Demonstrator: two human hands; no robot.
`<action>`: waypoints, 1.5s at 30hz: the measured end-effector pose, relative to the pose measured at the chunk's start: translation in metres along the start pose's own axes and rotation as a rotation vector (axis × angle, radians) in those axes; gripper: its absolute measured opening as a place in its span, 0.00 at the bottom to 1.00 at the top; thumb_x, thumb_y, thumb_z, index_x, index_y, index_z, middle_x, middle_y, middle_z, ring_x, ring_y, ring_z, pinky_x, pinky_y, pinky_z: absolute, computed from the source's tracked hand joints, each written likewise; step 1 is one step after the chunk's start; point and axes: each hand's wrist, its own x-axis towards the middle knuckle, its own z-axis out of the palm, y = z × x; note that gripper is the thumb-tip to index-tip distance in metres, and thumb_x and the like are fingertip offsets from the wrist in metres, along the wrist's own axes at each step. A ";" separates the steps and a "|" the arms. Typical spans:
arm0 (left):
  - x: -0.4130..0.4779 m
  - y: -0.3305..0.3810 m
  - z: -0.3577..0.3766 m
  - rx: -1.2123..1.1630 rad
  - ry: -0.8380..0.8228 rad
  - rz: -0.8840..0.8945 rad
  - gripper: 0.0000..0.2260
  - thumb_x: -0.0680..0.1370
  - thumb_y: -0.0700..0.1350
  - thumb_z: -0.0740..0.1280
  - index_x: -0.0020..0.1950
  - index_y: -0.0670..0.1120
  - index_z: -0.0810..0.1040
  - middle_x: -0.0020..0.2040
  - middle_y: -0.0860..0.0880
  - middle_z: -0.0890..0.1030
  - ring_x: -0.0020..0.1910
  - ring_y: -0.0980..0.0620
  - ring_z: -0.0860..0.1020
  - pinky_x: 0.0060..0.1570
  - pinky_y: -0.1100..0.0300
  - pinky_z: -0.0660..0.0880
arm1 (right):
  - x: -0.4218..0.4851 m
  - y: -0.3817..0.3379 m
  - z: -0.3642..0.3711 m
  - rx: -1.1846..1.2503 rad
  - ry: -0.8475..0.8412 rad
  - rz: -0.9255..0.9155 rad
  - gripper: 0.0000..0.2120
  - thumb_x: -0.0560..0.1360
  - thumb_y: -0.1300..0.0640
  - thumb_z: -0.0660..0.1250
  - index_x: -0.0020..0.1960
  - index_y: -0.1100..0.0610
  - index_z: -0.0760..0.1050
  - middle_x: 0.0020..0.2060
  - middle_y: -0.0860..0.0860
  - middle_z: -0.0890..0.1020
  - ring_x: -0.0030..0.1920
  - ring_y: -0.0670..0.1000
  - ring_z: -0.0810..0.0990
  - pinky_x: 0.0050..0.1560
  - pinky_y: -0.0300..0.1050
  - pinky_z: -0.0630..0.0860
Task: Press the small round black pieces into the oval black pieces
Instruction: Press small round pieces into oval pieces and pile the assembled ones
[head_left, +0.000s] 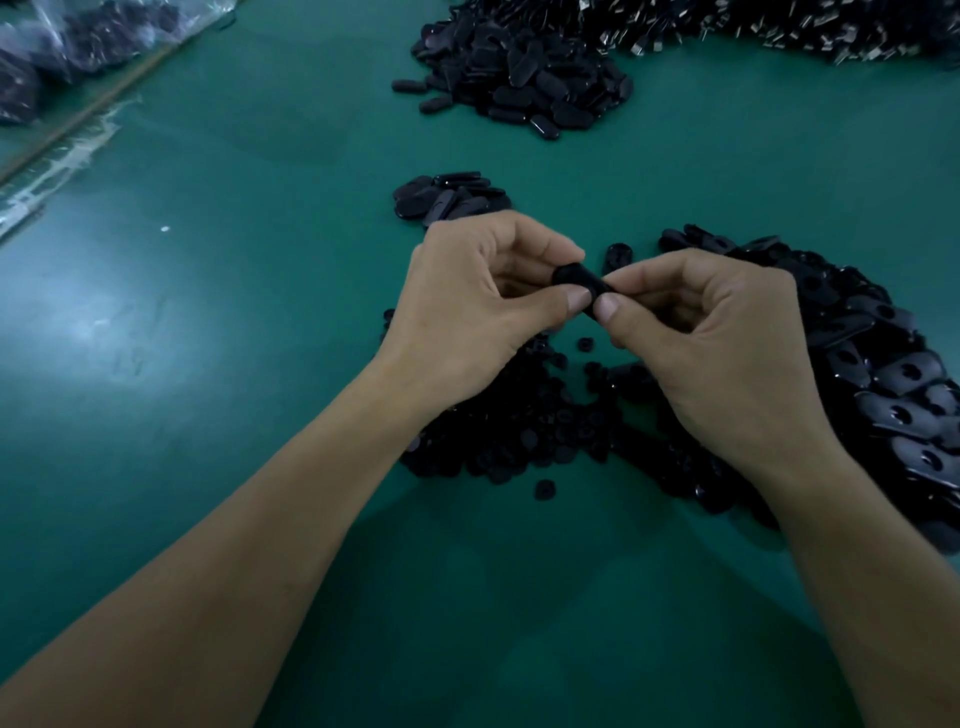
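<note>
Thumb and fingertips of the left hand (483, 306) pinch one end of an oval black piece (575, 279), and the right hand (711, 343) pinches the other end, holding it above the green bench (208, 338). Whether a round piece sits in it cannot be told. Under the wrists lies a heap of small round black pieces (519, 431), touching a spread of holed oval pieces (878, 374) on the right. A small stack of ovals (452, 197) lies just beyond the left hand. A large oval heap (524, 78) lies farther off, and clear plastic bags (78, 41) sit at the far left corner.
</note>
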 end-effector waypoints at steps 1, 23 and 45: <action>0.000 0.000 -0.001 -0.002 -0.004 -0.005 0.11 0.72 0.35 0.78 0.45 0.48 0.82 0.39 0.49 0.86 0.38 0.52 0.85 0.45 0.57 0.83 | 0.000 -0.001 0.000 -0.004 0.004 0.000 0.07 0.75 0.56 0.75 0.46 0.45 0.81 0.40 0.41 0.85 0.40 0.44 0.84 0.42 0.35 0.80; 0.001 -0.005 -0.002 0.019 0.055 0.056 0.10 0.71 0.38 0.78 0.45 0.51 0.83 0.38 0.50 0.86 0.38 0.51 0.85 0.43 0.53 0.84 | -0.002 -0.004 0.006 0.036 0.075 -0.007 0.08 0.76 0.60 0.73 0.49 0.46 0.82 0.38 0.42 0.86 0.40 0.44 0.85 0.43 0.37 0.80; 0.060 -0.037 -0.034 0.433 0.453 -0.158 0.07 0.78 0.41 0.72 0.54 0.49 0.85 0.45 0.54 0.84 0.43 0.59 0.82 0.53 0.62 0.81 | -0.003 0.006 -0.010 -0.982 0.052 0.311 0.20 0.80 0.47 0.63 0.67 0.57 0.76 0.61 0.60 0.71 0.64 0.64 0.66 0.63 0.58 0.65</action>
